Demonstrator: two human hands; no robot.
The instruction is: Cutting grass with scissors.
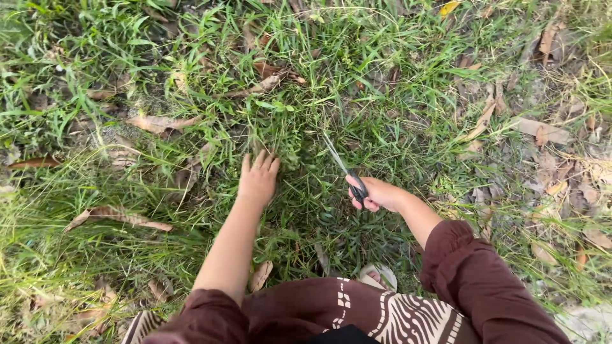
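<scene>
My left hand (258,178) reaches forward into a tuft of green grass (287,134), fingers spread and pressed among the blades. My right hand (376,193) grips the dark handles of a pair of scissors (344,169), whose thin metal blades point up and left toward the same tuft. The blade tips sit a short way right of my left fingers. Both arms wear dark maroon sleeves pushed up to the elbow.
Rough grass with dry brown leaves (156,122) covers the ground. Barer earth with leaf litter (542,134) lies to the right. My patterned skirt (382,315) and a sandalled foot (377,276) are at the bottom edge.
</scene>
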